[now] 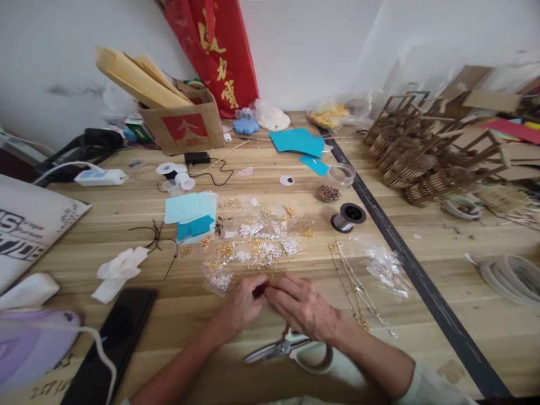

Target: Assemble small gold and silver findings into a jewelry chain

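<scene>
Though together, hands indistinct at fingertips.

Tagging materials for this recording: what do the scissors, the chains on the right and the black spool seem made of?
Scissors: metal blades, judging by their grey sheen; the smooth, pale handles are probably plastic.
Chains: gold and silver tones with small glints suggest shiny metal, perhaps plated.
Spool: likely black plastic; its silvery winding could be wire or clear line.
</scene>
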Available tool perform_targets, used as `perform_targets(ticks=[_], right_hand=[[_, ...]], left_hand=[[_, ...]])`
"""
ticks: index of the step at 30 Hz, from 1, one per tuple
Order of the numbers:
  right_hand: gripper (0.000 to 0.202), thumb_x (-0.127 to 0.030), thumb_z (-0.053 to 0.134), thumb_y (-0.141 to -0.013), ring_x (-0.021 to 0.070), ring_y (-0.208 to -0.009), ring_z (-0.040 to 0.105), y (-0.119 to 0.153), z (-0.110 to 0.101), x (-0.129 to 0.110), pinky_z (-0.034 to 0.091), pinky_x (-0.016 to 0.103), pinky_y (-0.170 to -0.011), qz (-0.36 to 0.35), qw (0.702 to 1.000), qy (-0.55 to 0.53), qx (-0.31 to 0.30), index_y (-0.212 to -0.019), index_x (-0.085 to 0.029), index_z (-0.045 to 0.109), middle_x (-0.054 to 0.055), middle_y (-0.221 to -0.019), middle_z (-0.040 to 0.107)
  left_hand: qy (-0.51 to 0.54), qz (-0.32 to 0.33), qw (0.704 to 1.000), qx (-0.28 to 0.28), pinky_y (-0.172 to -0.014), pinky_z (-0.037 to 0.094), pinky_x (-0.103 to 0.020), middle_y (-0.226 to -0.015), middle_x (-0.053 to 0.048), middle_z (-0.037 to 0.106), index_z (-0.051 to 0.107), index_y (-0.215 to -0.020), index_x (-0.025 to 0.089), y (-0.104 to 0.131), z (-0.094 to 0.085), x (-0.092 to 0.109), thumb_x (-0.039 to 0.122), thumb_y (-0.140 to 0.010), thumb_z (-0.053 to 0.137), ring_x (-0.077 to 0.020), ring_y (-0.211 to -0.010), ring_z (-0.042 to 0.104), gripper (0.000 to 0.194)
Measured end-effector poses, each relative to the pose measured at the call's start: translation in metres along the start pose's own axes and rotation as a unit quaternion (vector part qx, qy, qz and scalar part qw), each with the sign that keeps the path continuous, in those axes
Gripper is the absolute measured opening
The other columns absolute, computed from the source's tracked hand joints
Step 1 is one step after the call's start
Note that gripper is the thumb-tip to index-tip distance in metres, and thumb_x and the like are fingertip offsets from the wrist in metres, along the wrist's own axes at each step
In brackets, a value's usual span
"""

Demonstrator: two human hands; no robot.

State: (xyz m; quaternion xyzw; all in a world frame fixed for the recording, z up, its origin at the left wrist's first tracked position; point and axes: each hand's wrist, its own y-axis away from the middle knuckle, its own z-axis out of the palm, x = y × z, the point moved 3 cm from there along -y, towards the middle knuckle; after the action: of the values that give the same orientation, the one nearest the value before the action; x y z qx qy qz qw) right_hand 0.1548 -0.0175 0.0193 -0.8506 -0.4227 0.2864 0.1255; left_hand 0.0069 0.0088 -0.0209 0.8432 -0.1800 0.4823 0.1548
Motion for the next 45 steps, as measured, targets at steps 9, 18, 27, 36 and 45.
perform_targets(ticks=[9, 18, 27, 36, 45], right_hand=[[0.023, -0.02, 0.05, -0.094, 0.0215, -0.1, 0.059, 0.001, 0.0, 0.002, 0.055, 0.034, -0.081, -0.005, 1.0, -0.007, -0.022, -0.112, -0.012, 0.062, 0.012, -0.109, 0.068], [0.037, -0.028, 0.05, -0.094, 0.0254, -0.108, 0.057, 0.002, 0.002, 0.0, 0.056, 0.039, -0.082, -0.006, 0.999, 0.017, -0.026, -0.126, -0.01, 0.054, 0.016, -0.117, 0.064], [0.045, -0.027, 0.047, -0.096, 0.0261, -0.112, 0.057, 0.003, 0.002, 0.0, 0.056, 0.038, -0.083, -0.004, 1.0, 0.007, -0.027, -0.137, -0.009, 0.041, 0.017, -0.126, 0.059], [0.029, -0.016, 0.044, -0.096, 0.0185, -0.098, 0.062, 0.004, 0.001, 0.015, 0.054, 0.032, -0.084, 0.135, 0.967, -0.215, 0.038, -0.124, -0.018, 0.048, 0.01, -0.104, 0.063], [0.009, -0.014, 0.054, -0.09, 0.0142, -0.073, 0.06, 0.008, -0.002, 0.033, 0.047, 0.024, -0.065, 0.22, 0.953, -0.202, -0.061, -0.094, -0.017, 0.061, 0.003, -0.085, 0.063]], left_hand=[[0.023, -0.013, 1.0, -0.005, -0.058, 0.034, -0.024, -0.062, 0.0, 0.054, 0.051, -0.064, 0.018, 0.0, 0.0, -0.006, 0.022, -0.078, 0.052, -0.0156, -0.061, 0.049, 0.014], [0.08, -0.013, 0.997, -0.002, -0.064, 0.035, -0.025, -0.068, 0.0, 0.049, 0.048, -0.071, 0.018, 0.003, -0.007, 0.003, 0.035, -0.086, 0.048, -0.0158, -0.067, 0.045, 0.023], [0.281, -0.061, 0.957, -0.043, -0.061, 0.039, -0.023, -0.068, 0.001, 0.052, 0.055, -0.076, 0.016, -0.001, -0.008, 0.003, 0.037, -0.082, 0.058, -0.0139, -0.066, 0.049, 0.022], [0.32, -0.053, 0.942, -0.082, -0.062, 0.044, -0.024, -0.065, -0.001, 0.059, 0.058, -0.071, 0.014, -0.002, -0.009, 0.005, 0.037, -0.082, 0.062, -0.0127, -0.063, 0.055, 0.026], [0.189, -0.051, 0.979, -0.057, -0.058, 0.044, -0.022, -0.063, -0.002, 0.062, 0.062, -0.068, 0.013, -0.003, -0.007, 0.0, 0.028, -0.081, 0.061, -0.0118, -0.058, 0.056, 0.02]])
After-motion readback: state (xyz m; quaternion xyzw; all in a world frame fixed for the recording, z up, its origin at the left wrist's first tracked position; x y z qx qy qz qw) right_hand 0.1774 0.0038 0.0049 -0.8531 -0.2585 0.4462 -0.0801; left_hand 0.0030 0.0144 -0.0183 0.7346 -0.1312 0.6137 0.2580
